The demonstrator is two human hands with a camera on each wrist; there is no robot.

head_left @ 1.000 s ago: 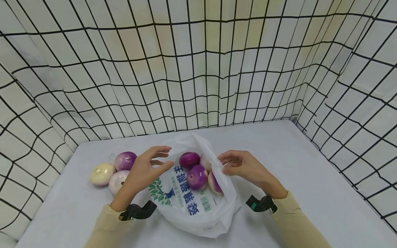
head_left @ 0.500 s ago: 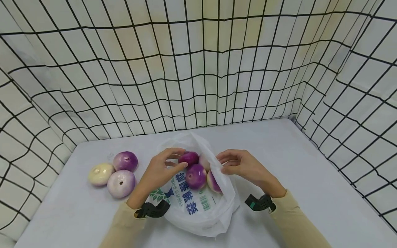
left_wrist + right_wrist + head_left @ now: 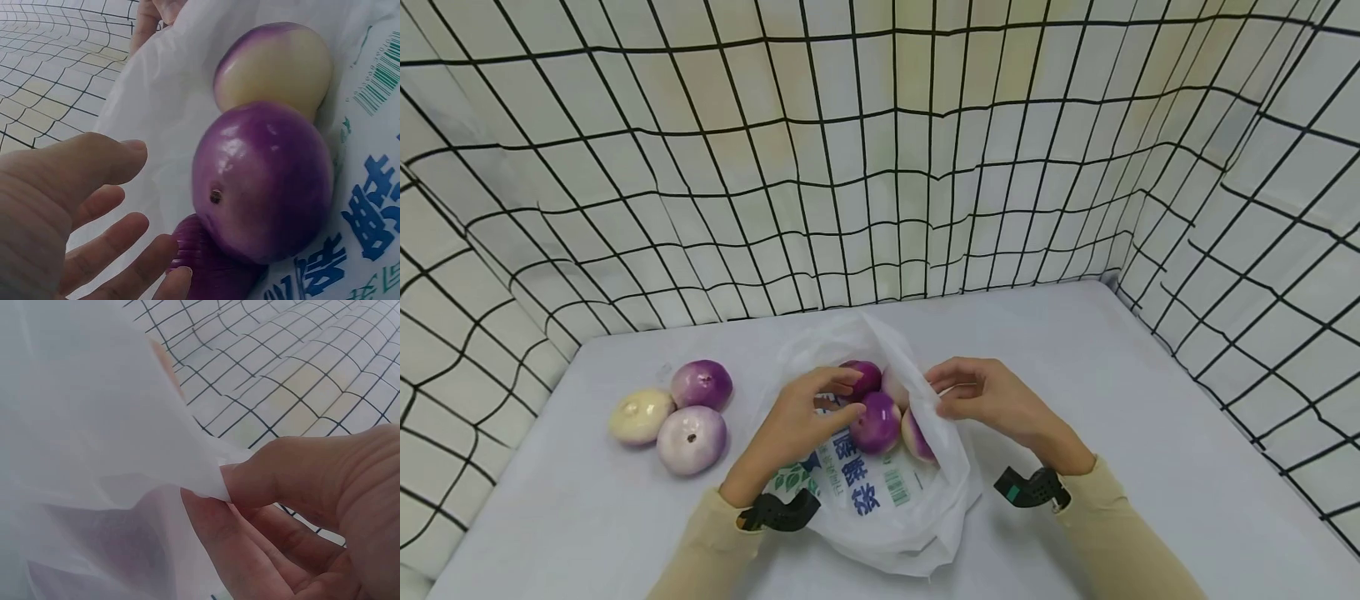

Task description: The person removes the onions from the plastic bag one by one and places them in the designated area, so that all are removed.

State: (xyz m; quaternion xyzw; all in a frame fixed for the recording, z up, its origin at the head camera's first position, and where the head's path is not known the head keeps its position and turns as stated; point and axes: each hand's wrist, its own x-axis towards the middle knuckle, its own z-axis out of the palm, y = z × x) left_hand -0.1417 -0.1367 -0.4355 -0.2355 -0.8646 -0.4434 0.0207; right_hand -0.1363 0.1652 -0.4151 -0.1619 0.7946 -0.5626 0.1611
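A white plastic bag (image 3: 917, 537) with blue lettering and green leaves lies open on the table, several onions inside it. My right hand (image 3: 1000, 404) pinches the bag's right edge between thumb and fingers, as the right wrist view shows up close. Over the bag's left part reaches my left hand (image 3: 797, 425), thumb and fingers apart and holding nothing. Its fingertips are right at a dark purple onion (image 3: 215, 275). Beside that one sits a glossy purple onion (image 3: 876, 423), and a half-purple, half-cream onion (image 3: 281, 72) is behind it in the left wrist view. The bag's side partly covers a paler onion (image 3: 894, 388).
Left of the bag, three onions sit together on the white table (image 3: 565, 517): a yellowish one (image 3: 642, 417), a purple one (image 3: 702, 385) and a pale one (image 3: 692, 441). Black netting (image 3: 895, 177) over white sheeting rises at the back and sides.
My left hand has moved right and inward, from the bag's left side to the onions in it. The right hand keeps its pinch on the bag's edge.
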